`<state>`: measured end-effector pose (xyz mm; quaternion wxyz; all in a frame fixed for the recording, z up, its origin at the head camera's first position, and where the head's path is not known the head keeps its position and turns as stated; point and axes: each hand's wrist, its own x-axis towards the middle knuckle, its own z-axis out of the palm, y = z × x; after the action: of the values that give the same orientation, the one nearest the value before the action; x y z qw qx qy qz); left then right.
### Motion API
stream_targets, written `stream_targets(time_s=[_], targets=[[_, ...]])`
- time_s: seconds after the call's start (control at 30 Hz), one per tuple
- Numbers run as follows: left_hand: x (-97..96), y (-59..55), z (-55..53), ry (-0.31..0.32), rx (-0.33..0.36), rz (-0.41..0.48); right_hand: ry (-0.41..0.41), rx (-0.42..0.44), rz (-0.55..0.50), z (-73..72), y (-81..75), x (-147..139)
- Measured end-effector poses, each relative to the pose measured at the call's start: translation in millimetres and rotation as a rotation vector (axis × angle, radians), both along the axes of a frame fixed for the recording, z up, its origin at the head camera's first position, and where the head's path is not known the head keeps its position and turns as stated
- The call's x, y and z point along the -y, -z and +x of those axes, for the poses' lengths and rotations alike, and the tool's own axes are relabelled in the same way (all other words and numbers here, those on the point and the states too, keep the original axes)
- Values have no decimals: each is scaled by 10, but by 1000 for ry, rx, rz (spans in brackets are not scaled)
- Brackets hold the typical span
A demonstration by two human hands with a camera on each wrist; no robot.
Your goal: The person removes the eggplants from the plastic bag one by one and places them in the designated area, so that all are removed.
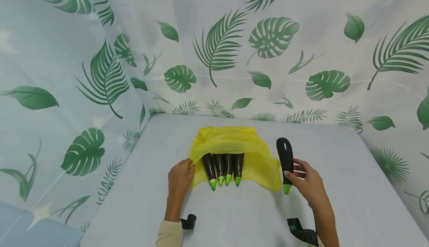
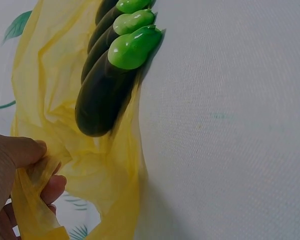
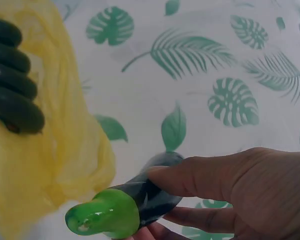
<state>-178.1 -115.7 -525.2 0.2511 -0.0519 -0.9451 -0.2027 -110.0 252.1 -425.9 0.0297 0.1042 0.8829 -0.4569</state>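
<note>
A yellow plastic bag (image 1: 231,146) lies on the table with its mouth toward me. Several dark eggplants (image 1: 228,167) lie side by side in that mouth, green stem ends pointing out; the bag's upper layer hides their far ends. My left hand (image 1: 181,176) pinches the bag's left edge between thumb and fingers, seen close up in the left wrist view. To the right of the bag, my right hand (image 1: 306,181) holds one more eggplant (image 1: 285,157) near its green stem end (image 3: 110,212), with the thick end pointing away from me.
The white tabletop (image 1: 234,217) runs around the bag. Behind it hangs a leaf-patterned cloth (image 1: 218,94), which continues on the left and right sides. A black camera mount (image 1: 188,221) sits at the left wrist, another (image 1: 301,232) at the right.
</note>
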Motion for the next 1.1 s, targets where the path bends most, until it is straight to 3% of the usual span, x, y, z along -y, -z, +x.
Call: stream_targets(time_s=[0.2, 0.53, 0.77, 1.1], targets=[[0, 10, 4, 4, -12, 7, 78, 26, 33, -128, 71, -215], [9, 24, 12, 2, -25, 3, 133, 80, 113, -394, 387, -515], [8, 50, 42, -2, -15, 14, 158, 60, 188, -556, 638, -527], [-19, 57, 16, -1, -39, 12, 157, 79, 238, -700, 790, -504]])
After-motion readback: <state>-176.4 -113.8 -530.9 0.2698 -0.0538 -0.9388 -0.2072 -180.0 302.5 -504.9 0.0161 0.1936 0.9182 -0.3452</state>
